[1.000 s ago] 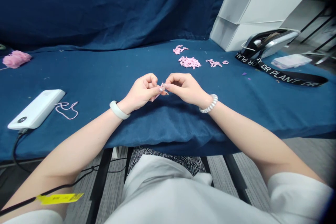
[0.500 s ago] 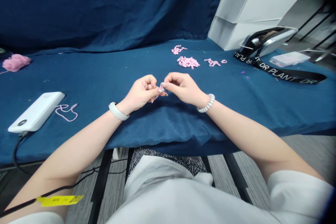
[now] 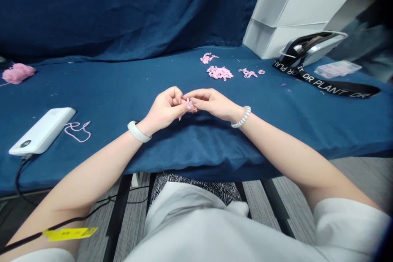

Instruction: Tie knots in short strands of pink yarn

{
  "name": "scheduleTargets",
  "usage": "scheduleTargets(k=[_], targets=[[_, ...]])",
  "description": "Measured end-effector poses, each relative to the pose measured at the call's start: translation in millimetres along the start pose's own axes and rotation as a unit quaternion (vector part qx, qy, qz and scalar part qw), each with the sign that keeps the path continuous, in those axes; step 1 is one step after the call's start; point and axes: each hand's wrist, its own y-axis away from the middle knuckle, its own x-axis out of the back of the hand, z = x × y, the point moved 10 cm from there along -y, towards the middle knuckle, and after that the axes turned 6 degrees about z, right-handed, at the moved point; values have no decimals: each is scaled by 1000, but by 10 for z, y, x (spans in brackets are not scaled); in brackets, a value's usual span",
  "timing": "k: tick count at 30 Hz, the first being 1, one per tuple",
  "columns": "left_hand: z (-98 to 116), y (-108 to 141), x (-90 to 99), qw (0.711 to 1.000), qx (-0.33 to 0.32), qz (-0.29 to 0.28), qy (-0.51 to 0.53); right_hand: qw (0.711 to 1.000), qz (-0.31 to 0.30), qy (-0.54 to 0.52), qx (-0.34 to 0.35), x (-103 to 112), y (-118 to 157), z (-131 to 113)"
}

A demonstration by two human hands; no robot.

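Over the front part of the blue-covered table, my left hand (image 3: 166,107) pinches a small piece of pink yarn (image 3: 188,101) between thumb and fingers. My right hand (image 3: 213,100) meets it from the right, thumb and fingertips closed on the same piece. Fingers cover most of the yarn, so its exact shape is hidden. Beyond the hands lies a pile of small knotted pink yarn pieces (image 3: 220,73), with a smaller cluster (image 3: 208,58) behind it and a few loose pieces (image 3: 248,73) to its right.
At left are a white power bank (image 3: 43,131) with a black cable, a loose pink strand (image 3: 76,132) and a pink yarn ball (image 3: 19,73). White boxes (image 3: 303,4), a bag with a lettered black strap (image 3: 331,86) and a clear plastic case (image 3: 337,68) stand at right.
My right hand's fingers have stretched out further over the left fingertips, and the wrist sits slightly lower. A blurred dark shape has appeared at the far right edge.
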Motion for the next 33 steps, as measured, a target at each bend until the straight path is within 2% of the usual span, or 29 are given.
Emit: scheduleTargets(k=[5,13,21,27,33], targets=[[17,5,-19,1000,-6,-9,10,998,-5,-46,-36,-29,-5,105],[-41,11,13,1000,14,5,-7,996,78,-28,23,93,-22,-36],[-47,-1,55,999,22,31,-8,989,122,49,60,137,19,-135],[-87,-21,72,999,26,26,-11,984,135,76,84,167,34,-158],[-98,-2,61,999,32,21,-14,988,125,47,71,140,36,-175]])
